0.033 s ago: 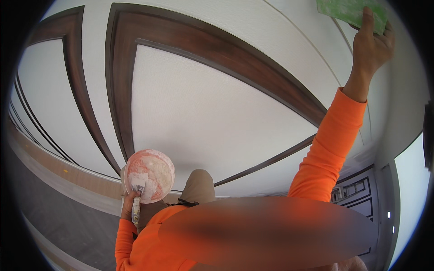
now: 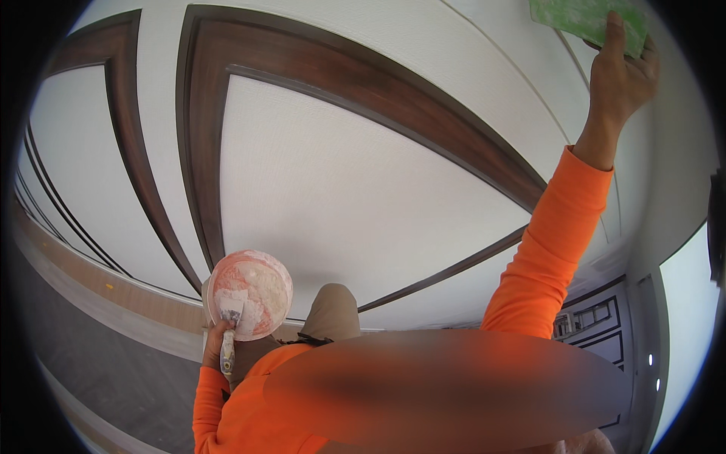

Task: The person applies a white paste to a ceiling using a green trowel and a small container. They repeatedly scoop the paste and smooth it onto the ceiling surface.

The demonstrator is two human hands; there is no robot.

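Note:
My right hand (image 2: pixel 626 72) is raised high at the upper right, its thumb pressed on a flat green plastic spreader (image 2: pixel 586 24) smeared with pale filler. The spreader is near the white wall at the top edge, and its far end runs out of view. Low on the left, my left hand (image 2: pixel 216 339) is closed at the rim of a round bucket (image 2: pixel 286 281) with pinkish-white filler (image 2: pixel 261 291) in it. A putty knife (image 2: pixel 228 340) lies over the rim against that hand, blade in the filler. Most of my left fingers are hidden.
Dark brown wooden moulding (image 2: pixel 204 113) frames a white wall panel (image 2: pixel 355 197) in front of me. Another framed panel (image 2: pixel 76 151) stands to the left. Grey flooring (image 2: pixel 113 363) lies lower left. A ladder-like frame (image 2: pixel 594 318) shows at the far right beside a bright panel (image 2: pixel 692 318).

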